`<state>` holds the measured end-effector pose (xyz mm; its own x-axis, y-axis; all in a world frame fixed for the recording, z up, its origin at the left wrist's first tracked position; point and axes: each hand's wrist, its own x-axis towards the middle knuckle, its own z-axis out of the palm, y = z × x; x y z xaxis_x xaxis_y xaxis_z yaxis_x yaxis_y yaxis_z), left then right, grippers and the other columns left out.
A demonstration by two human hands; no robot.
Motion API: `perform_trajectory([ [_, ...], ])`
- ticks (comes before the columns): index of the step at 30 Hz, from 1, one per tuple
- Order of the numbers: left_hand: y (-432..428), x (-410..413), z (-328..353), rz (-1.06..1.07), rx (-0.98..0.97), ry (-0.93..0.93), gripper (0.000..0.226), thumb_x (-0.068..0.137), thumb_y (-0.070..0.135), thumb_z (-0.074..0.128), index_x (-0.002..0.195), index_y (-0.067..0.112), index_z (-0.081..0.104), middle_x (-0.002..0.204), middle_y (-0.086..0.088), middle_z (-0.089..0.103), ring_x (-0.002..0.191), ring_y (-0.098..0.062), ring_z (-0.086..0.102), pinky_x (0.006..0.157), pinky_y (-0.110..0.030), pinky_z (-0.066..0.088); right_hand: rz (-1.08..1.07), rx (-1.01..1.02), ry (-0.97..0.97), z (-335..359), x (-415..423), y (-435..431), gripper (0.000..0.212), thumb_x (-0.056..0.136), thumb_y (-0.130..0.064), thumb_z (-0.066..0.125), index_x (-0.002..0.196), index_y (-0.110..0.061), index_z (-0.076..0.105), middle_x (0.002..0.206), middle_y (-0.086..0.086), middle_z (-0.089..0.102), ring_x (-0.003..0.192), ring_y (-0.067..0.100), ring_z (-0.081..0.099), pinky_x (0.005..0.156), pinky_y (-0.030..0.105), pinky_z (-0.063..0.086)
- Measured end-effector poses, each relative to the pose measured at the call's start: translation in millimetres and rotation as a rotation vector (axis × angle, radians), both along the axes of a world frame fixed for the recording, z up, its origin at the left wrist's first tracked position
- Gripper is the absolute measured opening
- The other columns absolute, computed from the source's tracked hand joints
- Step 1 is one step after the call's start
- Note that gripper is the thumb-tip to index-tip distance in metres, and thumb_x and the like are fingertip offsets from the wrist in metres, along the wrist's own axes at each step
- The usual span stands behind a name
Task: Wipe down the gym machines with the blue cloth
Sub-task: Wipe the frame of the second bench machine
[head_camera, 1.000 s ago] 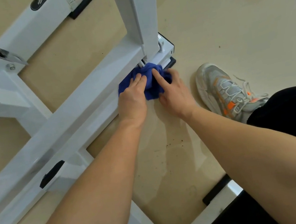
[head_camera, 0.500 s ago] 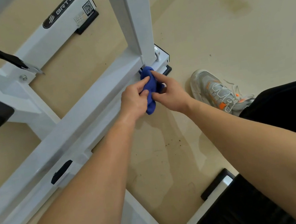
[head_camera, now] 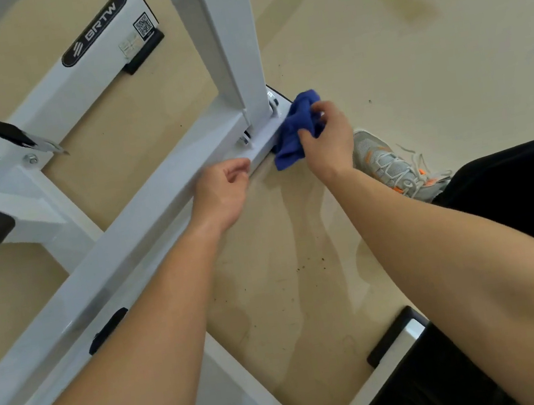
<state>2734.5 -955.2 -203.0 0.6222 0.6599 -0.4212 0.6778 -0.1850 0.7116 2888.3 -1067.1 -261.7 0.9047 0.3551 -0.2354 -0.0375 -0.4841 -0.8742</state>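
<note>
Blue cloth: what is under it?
The cloth, held by the right hand, covers the white bar at its end. A bit of black foot shows beneath; the rest of that end is hidden.

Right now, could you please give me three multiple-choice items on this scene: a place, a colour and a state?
1. Where is the blue cloth? A on the black pad; B at the end of the white base bar, beside the upright post; C over the black strap.
2. What accent colour has the grey sneaker? A green; B orange; C purple.
3. What does the left hand hold? A the cloth; B the strap; C nothing, fingers loosely curled.
Answers: B, the right hand holds it bunched there; B, orange patches by the laces; C, nothing shows in its fingers.
</note>
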Motion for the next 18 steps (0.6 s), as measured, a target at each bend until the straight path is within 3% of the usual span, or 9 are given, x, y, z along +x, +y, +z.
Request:
perform_trajectory([
  [2, 6.2, -8.8, 3.4, -0.044, 0.022, 0.038, 0.026, 0.095, 0.009, 0.055, 0.114, 0.015, 0.071, 0.102, 0.006, 0.072, 0.097, -0.008, 0.067, 0.094, -0.019, 0.047, -0.007, -0.033, 0.004, -2.8, 10.2, 11.2, 0.038, 0.087, -0.013, 0.059, 0.125, -0.019, 0.054, 0.120, 0.005, 0.057, 0.102, 0.018, 0.055, 0.089, 0.027, 0.043],
  [5, 11.9, -16.6, 7.3, -0.114, 0.016, 0.106, 0.021, 0.096, 0.013, 0.055, 0.106, 0.021, 0.072, 0.096, 0.008, 0.072, 0.089, -0.010, 0.068, 0.089, -0.022, 0.049, 0.013, -0.113, 0.028, -2.2, 7.3, 30.3, 0.035, 0.090, -0.011, 0.054, 0.125, -0.016, 0.050, 0.119, 0.005, 0.053, 0.091, 0.017, 0.049, 0.077, 0.024, 0.036],
  [12, 9.3, -30.8, 2.3, -0.135, 0.023, 0.163, 0.021, 0.096, 0.019, 0.057, 0.090, 0.036, 0.066, 0.096, 0.008, 0.073, 0.090, -0.013, 0.069, 0.094, -0.035, 0.053, 0.138, -0.034, 0.052, -11.1, -55.0, 28.9, 0.021, 0.085, -0.001, 0.053, 0.102, -0.013, 0.055, 0.107, 0.010, 0.055, 0.089, 0.021, 0.051, 0.071, 0.020, 0.033],
  [15, 5.5, -37.4, -1.6, -0.145, 0.017, 0.207, 0.017, 0.096, 0.024, 0.056, 0.097, 0.036, 0.068, 0.103, 0.010, 0.072, 0.096, -0.011, 0.067, 0.095, -0.034, 0.051, 0.072, -0.055, 0.014, -7.7, -26.2, 26.8, 0.029, 0.089, -0.002, 0.049, 0.113, -0.016, 0.056, 0.111, 0.006, 0.050, 0.088, 0.018, 0.048, 0.074, 0.015, 0.030],
  [18, 4.4, -38.2, -1.3, -0.167, 0.001, 0.237, 0.019, 0.097, 0.026, 0.055, 0.107, 0.031, 0.070, 0.106, 0.011, 0.072, 0.097, -0.010, 0.067, 0.093, -0.030, 0.051, 0.026, -0.122, -0.011, -4.1, 3.1, 29.7, 0.037, 0.091, -0.006, 0.048, 0.125, -0.021, 0.054, 0.117, 0.003, 0.046, 0.090, 0.017, 0.047, 0.082, 0.022, 0.036],
])
